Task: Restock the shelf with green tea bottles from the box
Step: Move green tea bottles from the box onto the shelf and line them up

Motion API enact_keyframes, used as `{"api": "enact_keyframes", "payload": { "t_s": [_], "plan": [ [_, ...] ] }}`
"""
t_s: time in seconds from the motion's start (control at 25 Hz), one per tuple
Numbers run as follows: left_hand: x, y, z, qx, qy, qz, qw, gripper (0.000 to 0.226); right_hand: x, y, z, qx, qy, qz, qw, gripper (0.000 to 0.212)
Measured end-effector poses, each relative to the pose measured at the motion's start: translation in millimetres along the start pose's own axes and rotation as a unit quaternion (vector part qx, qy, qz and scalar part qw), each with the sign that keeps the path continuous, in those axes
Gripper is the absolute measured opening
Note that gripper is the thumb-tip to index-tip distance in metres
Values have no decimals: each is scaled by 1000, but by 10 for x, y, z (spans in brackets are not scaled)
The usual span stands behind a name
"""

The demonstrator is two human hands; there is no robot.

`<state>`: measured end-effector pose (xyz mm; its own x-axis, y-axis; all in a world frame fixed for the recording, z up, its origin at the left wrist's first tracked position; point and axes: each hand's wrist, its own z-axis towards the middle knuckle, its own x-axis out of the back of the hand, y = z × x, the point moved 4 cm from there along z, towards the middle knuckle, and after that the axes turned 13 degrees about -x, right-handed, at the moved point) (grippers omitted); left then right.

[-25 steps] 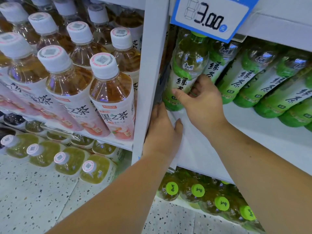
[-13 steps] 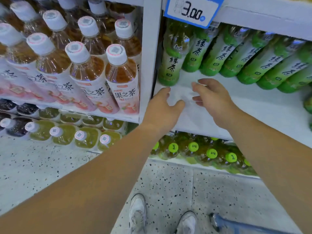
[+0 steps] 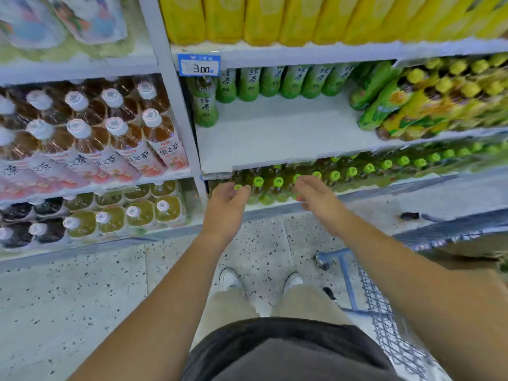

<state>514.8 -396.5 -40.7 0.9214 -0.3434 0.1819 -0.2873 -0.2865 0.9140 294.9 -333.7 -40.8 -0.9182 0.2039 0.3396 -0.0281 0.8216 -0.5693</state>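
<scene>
Now, mid-frame, I see my left grip (image 3: 226, 207) and right grip (image 3: 316, 200) loosely spread, holding nothing; green tea bottles (image 3: 275, 82) line the back of the shelf (image 3: 275, 133) above; a brown box (image 3: 467, 247) sits in the cart (image 3: 384, 320), lower right.

"3.00" on blue price tag (image 3: 199, 65) — "绿茶" on green tea bottles (image 3: 204, 108), "果之茶" on pink-labelled bottles (image 3: 169, 150)

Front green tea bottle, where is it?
Head view: the front green tea bottle stands at the left end of the shelf, beside the post, below the price tag.
</scene>
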Motion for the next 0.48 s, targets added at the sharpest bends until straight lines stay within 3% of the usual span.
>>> {"api": "enact_keyframes", "payload": {
  "t_s": [0.2,0.48],
  "plan": [
    [-541,376,-483,-56,-94,37,993,56,352,628,-608,-23,9,59,998,54],
    [-1528,865,-1050,-128,-228,97,960,63,1415,1565,-1337,-31,79,177,981,53]
  ]
}}
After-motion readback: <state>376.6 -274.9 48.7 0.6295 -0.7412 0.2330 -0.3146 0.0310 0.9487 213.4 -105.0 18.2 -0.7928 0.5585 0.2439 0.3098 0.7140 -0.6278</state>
